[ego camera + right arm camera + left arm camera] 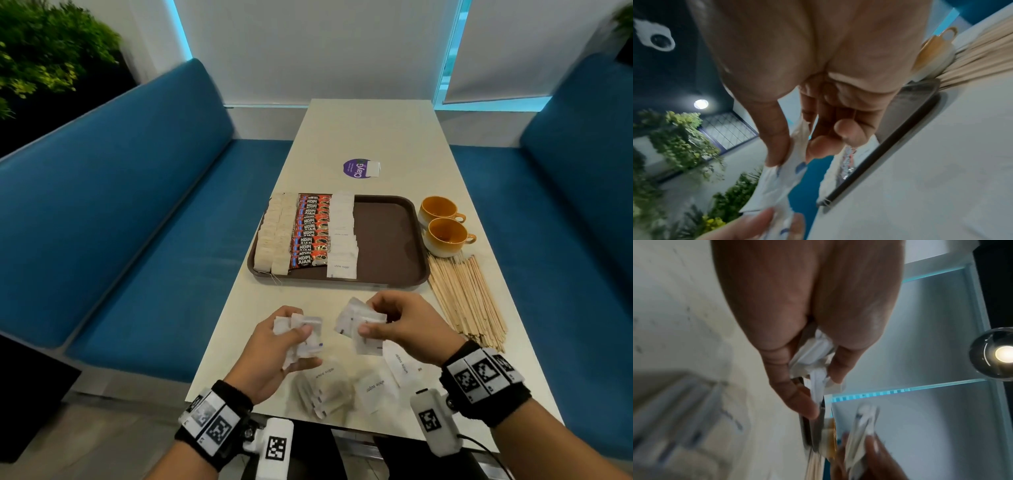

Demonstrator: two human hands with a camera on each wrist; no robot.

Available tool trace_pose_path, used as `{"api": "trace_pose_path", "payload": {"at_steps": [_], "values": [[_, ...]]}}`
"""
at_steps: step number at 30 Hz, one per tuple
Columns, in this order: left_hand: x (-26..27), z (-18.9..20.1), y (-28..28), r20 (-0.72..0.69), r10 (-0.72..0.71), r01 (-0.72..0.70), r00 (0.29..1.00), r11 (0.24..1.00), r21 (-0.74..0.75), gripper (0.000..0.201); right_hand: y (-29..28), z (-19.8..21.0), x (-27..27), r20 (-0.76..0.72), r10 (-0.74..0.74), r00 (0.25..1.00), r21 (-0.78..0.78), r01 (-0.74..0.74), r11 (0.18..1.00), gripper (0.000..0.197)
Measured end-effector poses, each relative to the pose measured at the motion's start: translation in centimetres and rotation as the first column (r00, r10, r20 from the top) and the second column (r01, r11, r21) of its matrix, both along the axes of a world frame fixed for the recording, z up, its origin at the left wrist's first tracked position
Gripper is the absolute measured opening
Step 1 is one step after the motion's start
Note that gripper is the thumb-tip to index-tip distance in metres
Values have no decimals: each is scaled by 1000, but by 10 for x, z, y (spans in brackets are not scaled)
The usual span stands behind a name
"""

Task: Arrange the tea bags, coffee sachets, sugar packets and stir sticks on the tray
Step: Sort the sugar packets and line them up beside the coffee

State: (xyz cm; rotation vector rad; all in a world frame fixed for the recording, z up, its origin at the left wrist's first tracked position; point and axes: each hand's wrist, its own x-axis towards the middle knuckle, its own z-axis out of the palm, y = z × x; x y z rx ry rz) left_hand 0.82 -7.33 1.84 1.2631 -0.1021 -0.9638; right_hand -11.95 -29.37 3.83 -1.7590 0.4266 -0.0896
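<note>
Both grips are full: your left hand (274, 346) curls round a bunch of sugar packets (303, 330) and your right hand (399, 325) pinches a second bunch (359, 320), probably to square them before placing. Beyond them, the tray (390, 240) has bare floor beside its sugar row (342, 236); more packets (346, 387) lie on the tabletop (376, 137) beneath, and stir sticks (466, 294) wait to your right.

The coffee sachets (310, 233) on the tray (390, 236) read "KOPI JUAN". Sugar packets on the tray (340, 267) and loose packets on the counter (375, 385) read "white sugar". A purple sticker (354, 169) reads "ClayG", partly covered.
</note>
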Motion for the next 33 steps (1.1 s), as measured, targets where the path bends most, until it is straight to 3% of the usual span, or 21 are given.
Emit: {"api": "trace_pose_path", "payload": {"at_steps": [2, 5, 9, 11, 18, 21, 24, 26, 28, 31, 33], "values": [[-10, 6, -8, -41, -44, 42, 998, 998, -51, 17, 6, 9, 2, 33, 62, 997, 106, -66, 992, 27], [-22, 11, -18, -82, -127, 112, 989, 981, -159, 20, 16, 14, 4, 12, 89, 996, 9, -89, 996, 25], [-28, 6, -18, -220, -179, 106, 959, 945, -309, 53, 22, 10, 3, -12, 18, 1000, -60, -19, 998, 25], [-28, 3, -15, -272, -231, 118, 934, 920, -375, 60, 24, 8, 2, -22, -7, 1000, -79, 5, 997, 27], [-34, 3, -19, -6, -316, 302, 949, 910, -284, 76, 33, 5, -2, 77, -58, 995, -248, 76, 966, 43], [-36, 8, -21, 70, -331, 338, 941, 913, -229, 55, 28, 2, -3, 61, -45, 997, -320, 62, 946, 50], [-33, 17, -22, 182, -353, 376, 918, 920, -109, 31, 20, 1, -7, 25, 11, 1000, -278, -4, 960, 54], [-25, 20, -17, 325, -387, 386, 863, 920, 70, 25, 11, -3, -15, -20, 27, 999, -224, -31, 974, 54], [-17, 20, -9, 461, -490, 382, 740, 870, 312, 23, -1, -9, -24, -123, -17, 992, -305, -21, 952, 46], [-13, 13, 3, 499, -694, 347, 519, 705, 619, 30, -16, -19, -41, -349, -73, 934, -491, -117, 863, 33], [-18, 2, 4, 483, -793, 269, 370, 589, 762, 41, -18, -27, -48, -431, -82, 898, -520, -173, 837, 48]]}}
